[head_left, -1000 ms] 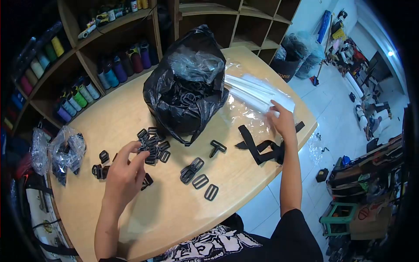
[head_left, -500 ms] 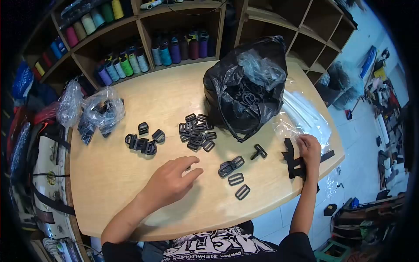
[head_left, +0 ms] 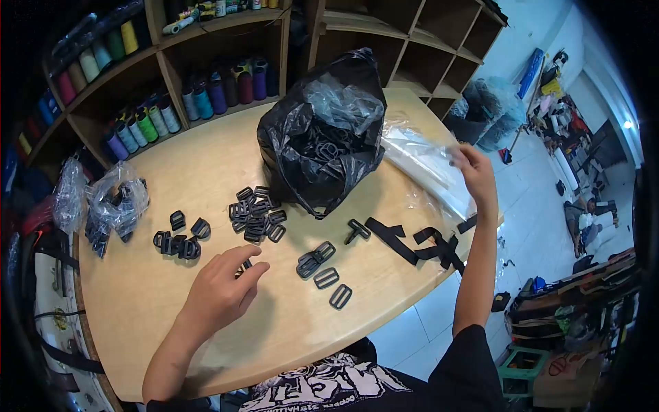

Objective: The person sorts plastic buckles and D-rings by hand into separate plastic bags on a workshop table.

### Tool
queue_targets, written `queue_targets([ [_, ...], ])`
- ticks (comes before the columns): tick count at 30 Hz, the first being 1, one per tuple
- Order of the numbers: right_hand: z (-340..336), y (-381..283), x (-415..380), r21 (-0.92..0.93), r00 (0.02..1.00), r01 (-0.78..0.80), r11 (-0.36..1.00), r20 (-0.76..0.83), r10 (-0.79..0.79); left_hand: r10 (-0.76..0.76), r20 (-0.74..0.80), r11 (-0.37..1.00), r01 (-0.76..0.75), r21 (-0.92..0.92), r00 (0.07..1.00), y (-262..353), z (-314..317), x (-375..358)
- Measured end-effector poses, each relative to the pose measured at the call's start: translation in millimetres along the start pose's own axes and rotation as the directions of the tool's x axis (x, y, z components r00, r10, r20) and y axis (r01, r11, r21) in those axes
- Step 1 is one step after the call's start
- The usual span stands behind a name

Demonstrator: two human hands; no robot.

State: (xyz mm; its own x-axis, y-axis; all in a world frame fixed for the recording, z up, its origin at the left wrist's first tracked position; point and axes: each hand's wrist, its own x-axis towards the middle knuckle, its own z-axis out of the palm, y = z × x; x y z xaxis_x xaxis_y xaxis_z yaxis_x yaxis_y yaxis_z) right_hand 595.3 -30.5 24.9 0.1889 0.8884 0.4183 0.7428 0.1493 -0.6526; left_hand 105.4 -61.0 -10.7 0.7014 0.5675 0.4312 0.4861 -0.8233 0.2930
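Observation:
My left hand (head_left: 218, 290) is over the left-middle of the table, thumb and fingers curled round a small black buckle (head_left: 244, 267) that they partly hide. Black buckles (head_left: 255, 214) lie heaped just beyond it. On the right, my right hand (head_left: 477, 177) is raised near a clear plastic packet of white strips (head_left: 429, 168), its fingers pinched on something small and blurred. Black strap pieces (head_left: 392, 240) lie below that packet. A black hook buckle (head_left: 357, 231) and several slide buckles (head_left: 326, 277) rest between my hands.
A black plastic bag of buckles (head_left: 322, 147) stands open at the back of the wooden table (head_left: 295, 336). More buckles (head_left: 180, 246) and clear bags (head_left: 117, 199) are on the left. Shelves with thread spools (head_left: 146, 127) stand behind.
The view has swung right. My right hand has lifted away from the straps toward the packet, and the straps now lie spread differently. My left hand keeps its small black piece.

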Motion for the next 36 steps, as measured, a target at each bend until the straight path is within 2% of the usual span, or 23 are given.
queue_targets([
  [2,-1.5,-5.8,8.1,0.137,0.997,-0.011,0.99,0.074,0.001,0.011,-0.002,1.0,-0.011,-0.004,1.0,0.4,1.2,4.0],
  [3,-1.7,-15.8,7.9,0.07,0.987,-0.029,0.997,0.16,0.017,0.014,0.001,1.0,-0.014,-0.005,1.0,1.6,1.4,5.1],
  [6,1.6,-38.3,5.6,0.111,0.986,0.013,0.994,0.161,-0.031,0.044,-0.003,0.999,-0.044,-0.013,0.999,5.2,1.5,10.1],
  [8,-1.6,-47.0,7.1,0.106,0.992,-0.003,0.994,0.129,-0.011,0.053,-0.014,0.998,-0.053,-0.016,0.999,7.5,1.2,14.2],
  [10,-5.3,-52.3,11.9,0.076,0.982,-0.015,0.997,0.187,0.001,0.079,-0.031,0.997,-0.079,-0.006,0.996,7.7,1.6,18.1],
  [14,-18.0,-85.9,12.6,0.059,0.981,-0.065,0.996,0.186,0.053,0.13,-0.07,0.991,-0.13,0.002,0.989,8.7,4.0,25.4],
  [16,-23.0,-96.3,13.4,-0.009,0.986,0.051,0.999,0.156,-0.049,0.15,-0.068,0.989,-0.151,0.001,0.986,7.0,6.3,29.4],
  [18,-27.7,-100.4,21.1,0.012,0.99,0.061,0.998,0.124,-0.062,0.169,-0.067,0.986,-0.169,-0.004,0.983,7.3,10.7,34.5],
  [20,-32.7,-97.8,35.9,-0.073,0.979,0.145,0.987,0.152,-0.133,0.175,-0.129,0.982,-0.183,-0.053,0.976,11.0,15.6,44.6],
  [22,-40.2,-108.8,47.4,-0.006,0.994,0.088,0.996,0.066,-0.087,0.194,-0.153,0.977,-0.205,-0.059,0.969,14.0,20.4,54.9],
  [24,-42.4,-119.0,56.3,0.019,0.979,0.047,0.999,0.197,-0.049,0.217,-0.178,0.971,-0.23,-0.06,0.96,15.8,25.1,65.7],
  [28,-47.0,-146.9,62.4,0.02,0.962,0.029,0.999,0.271,-0.033,0.178,-0.247,0.968,-0.214,-0.128,0.952,15.2,29.6,89.0],
  [30,-52.0,-155.3,70.5,0.107,0.953,0.061,0.992,0.291,-0.09,0.042,-0.296,0.952,-0.128,-0.278,0.954,17.5,30.6,102.3],
  [31,-53.6,-160.3,75.8,0.007,0.961,0.088,0.996,0.261,-0.087,0.022,-0.31,0.947,-0.119,-0.297,0.95,15.1,30.1,112.8],
  [32,-54.9,-165.2,79.0,0.005,0.961,0.088,0.996,0.261,-0.086,0.022,-0.311,0.947,-0.12,-0.299,0.95,12.9,29.9,123.7],
  [34,-55.5,-178.8,86.1,0.01,0.961,0.097,0.995,0.259,-0.096,-0.064,-0.324,0.887,-0.094,-0.451,0.944,9.6,31.1,147.3],
  [36,-53.9,-174.9,110.0,-0.055,0.946,0.162,0.985,0.294,-0.139,-0.113,-0.358,0.854,-0.094,-0.512,0.927,11.1,47.7,177.2],
])
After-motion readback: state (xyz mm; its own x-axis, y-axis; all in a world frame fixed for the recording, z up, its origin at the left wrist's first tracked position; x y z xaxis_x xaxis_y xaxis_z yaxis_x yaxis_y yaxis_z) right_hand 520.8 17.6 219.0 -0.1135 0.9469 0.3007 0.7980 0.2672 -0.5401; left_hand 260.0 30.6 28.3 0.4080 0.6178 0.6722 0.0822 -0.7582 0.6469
